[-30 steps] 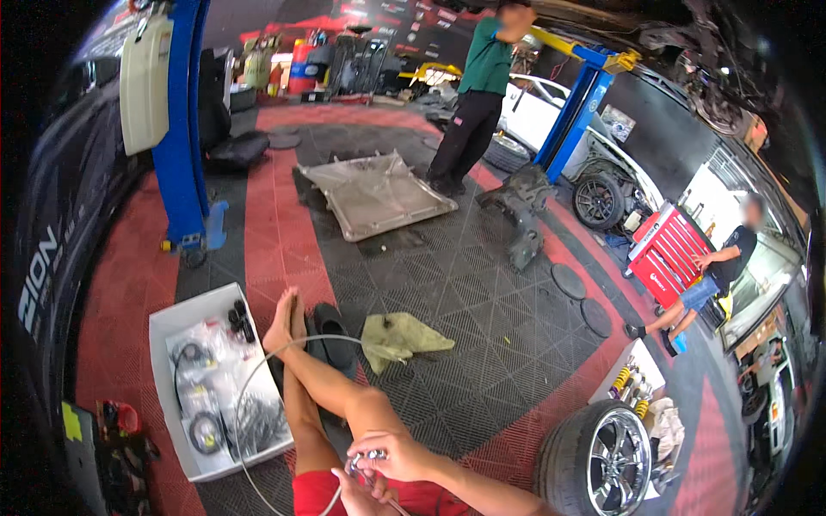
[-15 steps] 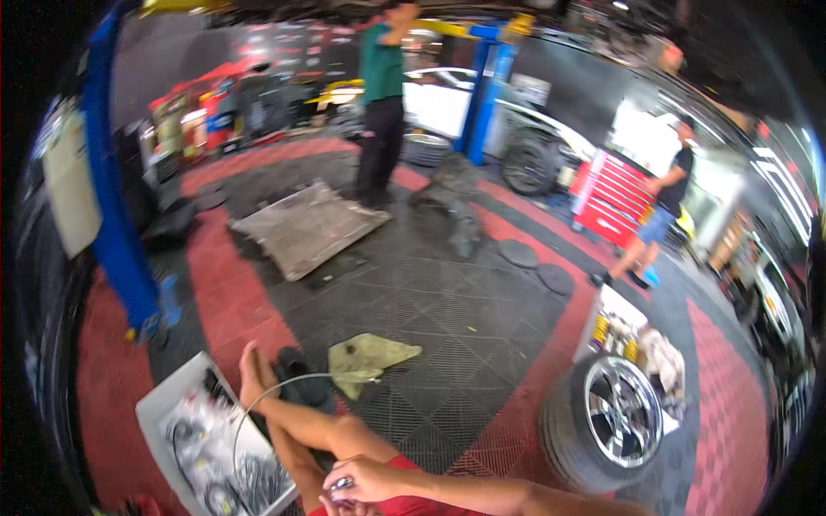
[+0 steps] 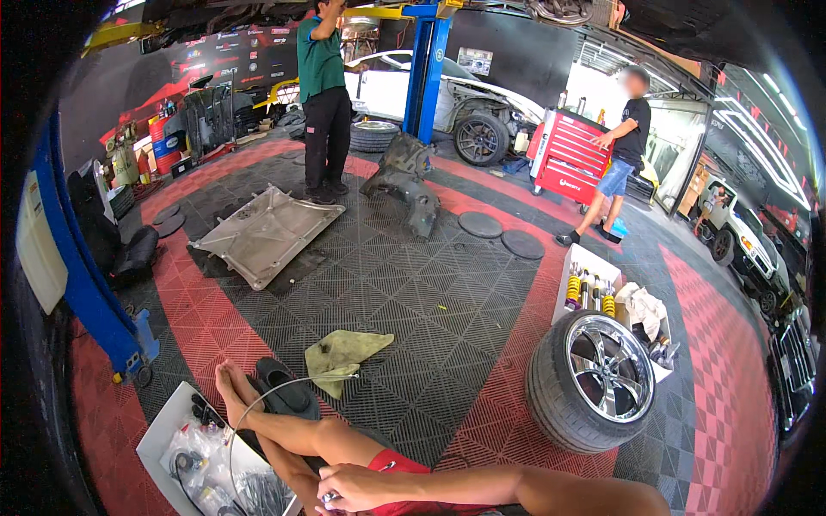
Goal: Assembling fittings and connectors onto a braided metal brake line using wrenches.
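Note:
Low in the picture, over my red shorts, my right hand [image 3: 351, 488] is closed round a small shiny metal part [image 3: 329, 496]. Just below it, the curled fingers of my left hand [image 3: 329, 511] show at the lower edge; the rest is cut off, and what they grip is hidden. A thin cable [image 3: 231, 456] arcs from beside my hands over my shin to a yellow-green cloth [image 3: 348, 357] on the floor. To the left of my legs is a white box [image 3: 159, 443] with bagged parts and black cables.
A tyred chrome wheel [image 3: 594, 378] stands to my right, by a white box [image 3: 572, 279] with yellow coilovers. A grey panel [image 3: 267, 232] lies ahead. One person [image 3: 323, 77] stands beyond it, another [image 3: 632, 129] at a red tool chest [image 3: 568, 155]. Blue lift posts [image 3: 426, 77] rise nearby.
The view has swung right and steadied, so the room sits further left and higher. My hands have dropped toward the lower edge, with my right hand still round the metal part.

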Action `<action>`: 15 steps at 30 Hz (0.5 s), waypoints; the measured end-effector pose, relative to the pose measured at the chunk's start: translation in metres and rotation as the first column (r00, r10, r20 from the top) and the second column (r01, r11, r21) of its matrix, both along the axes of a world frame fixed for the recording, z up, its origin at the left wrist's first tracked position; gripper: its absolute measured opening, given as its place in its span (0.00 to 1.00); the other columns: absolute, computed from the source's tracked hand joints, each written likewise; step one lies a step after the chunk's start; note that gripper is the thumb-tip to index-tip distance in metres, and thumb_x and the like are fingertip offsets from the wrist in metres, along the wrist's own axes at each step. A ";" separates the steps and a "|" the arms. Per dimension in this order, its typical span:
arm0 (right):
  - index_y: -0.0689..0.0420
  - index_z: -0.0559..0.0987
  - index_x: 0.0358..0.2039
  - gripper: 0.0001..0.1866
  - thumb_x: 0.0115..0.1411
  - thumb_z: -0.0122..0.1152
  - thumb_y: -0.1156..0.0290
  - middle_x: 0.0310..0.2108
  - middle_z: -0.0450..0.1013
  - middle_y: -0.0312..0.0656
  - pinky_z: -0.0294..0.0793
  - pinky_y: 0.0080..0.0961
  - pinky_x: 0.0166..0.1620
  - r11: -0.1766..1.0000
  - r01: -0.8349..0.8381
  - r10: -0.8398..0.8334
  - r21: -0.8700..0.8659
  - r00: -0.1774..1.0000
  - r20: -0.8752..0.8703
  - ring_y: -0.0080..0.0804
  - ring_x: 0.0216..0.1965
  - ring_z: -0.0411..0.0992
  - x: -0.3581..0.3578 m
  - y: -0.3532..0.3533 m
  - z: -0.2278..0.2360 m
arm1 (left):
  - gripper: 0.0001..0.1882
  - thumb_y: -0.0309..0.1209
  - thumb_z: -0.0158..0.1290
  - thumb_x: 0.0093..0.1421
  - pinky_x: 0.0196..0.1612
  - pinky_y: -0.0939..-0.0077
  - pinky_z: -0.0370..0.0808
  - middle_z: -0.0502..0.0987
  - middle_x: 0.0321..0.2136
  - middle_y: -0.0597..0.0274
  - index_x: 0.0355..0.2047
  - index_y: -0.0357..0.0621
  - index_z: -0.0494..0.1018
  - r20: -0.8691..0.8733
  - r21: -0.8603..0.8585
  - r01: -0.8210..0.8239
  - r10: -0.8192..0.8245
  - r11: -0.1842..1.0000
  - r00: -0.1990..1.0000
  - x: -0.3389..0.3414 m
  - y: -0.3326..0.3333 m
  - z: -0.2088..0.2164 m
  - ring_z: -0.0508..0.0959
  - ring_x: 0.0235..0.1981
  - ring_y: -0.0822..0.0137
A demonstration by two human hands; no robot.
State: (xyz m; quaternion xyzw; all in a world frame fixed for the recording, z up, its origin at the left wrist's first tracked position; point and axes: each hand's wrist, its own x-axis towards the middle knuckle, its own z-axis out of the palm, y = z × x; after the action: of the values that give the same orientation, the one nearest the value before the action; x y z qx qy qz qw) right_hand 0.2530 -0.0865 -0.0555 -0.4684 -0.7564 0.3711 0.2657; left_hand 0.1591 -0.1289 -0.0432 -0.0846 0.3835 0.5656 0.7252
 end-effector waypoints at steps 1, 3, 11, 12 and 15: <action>0.64 0.78 0.29 0.08 0.50 0.58 0.72 0.31 0.69 0.48 0.70 0.39 0.37 1.000 0.001 -0.001 0.001 1.000 0.001 0.47 0.32 0.71 -0.001 0.000 -0.002 | 0.20 0.48 0.36 0.66 0.13 0.89 0.55 0.68 0.19 0.74 0.41 0.46 0.69 0.012 -0.005 -0.015 0.015 1.000 1.000 -0.001 0.002 -0.003 0.59 0.12 0.82; 0.63 0.78 0.30 0.09 0.50 0.58 0.71 0.31 0.69 0.49 0.70 0.39 0.37 1.000 0.016 -0.016 -0.002 0.999 -0.043 0.46 0.32 0.71 -0.003 -0.001 -0.008 | 0.20 0.48 0.36 0.66 0.13 0.90 0.55 0.67 0.18 0.75 0.40 0.47 0.69 0.018 -0.013 -0.030 0.031 0.999 0.999 -0.005 0.003 -0.023 0.58 0.12 0.83; 0.63 0.77 0.34 0.11 0.51 0.58 0.71 0.33 0.68 0.46 0.71 0.38 0.37 0.996 0.082 -0.082 0.024 0.997 -0.012 0.45 0.34 0.71 -0.008 -0.015 -0.010 | 0.26 0.54 0.40 0.62 0.46 0.67 0.74 0.73 0.41 0.58 0.43 0.43 0.68 -0.148 0.185 0.037 -0.010 0.982 0.989 -0.015 -0.002 -0.080 0.74 0.44 0.61; 0.62 0.77 0.34 0.11 0.50 0.58 0.71 0.33 0.68 0.46 0.71 0.38 0.37 0.994 0.108 -0.107 0.013 0.994 -0.024 0.45 0.34 0.71 -0.009 -0.017 -0.012 | 0.26 0.54 0.40 0.62 0.46 0.67 0.74 0.73 0.41 0.58 0.43 0.43 0.68 -0.148 0.184 0.038 -0.011 0.982 0.989 -0.015 -0.003 -0.082 0.74 0.44 0.61; 0.62 0.77 0.34 0.11 0.50 0.58 0.71 0.33 0.68 0.46 0.71 0.38 0.36 0.989 0.144 -0.142 0.044 0.989 -0.050 0.45 0.34 0.72 -0.011 -0.018 -0.015 | 0.28 0.55 0.40 0.61 0.52 0.61 0.71 0.72 0.43 0.54 0.45 0.42 0.67 -0.156 0.280 0.072 -0.029 0.957 0.987 -0.016 -0.006 -0.073 0.72 0.47 0.57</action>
State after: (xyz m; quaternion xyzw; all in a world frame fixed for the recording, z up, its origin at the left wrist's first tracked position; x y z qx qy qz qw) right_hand 0.2418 -0.1048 -0.0707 -0.5062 -0.7231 0.3437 0.3205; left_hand 0.1433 -0.1348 -0.1165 0.0733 0.3535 0.6010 0.7131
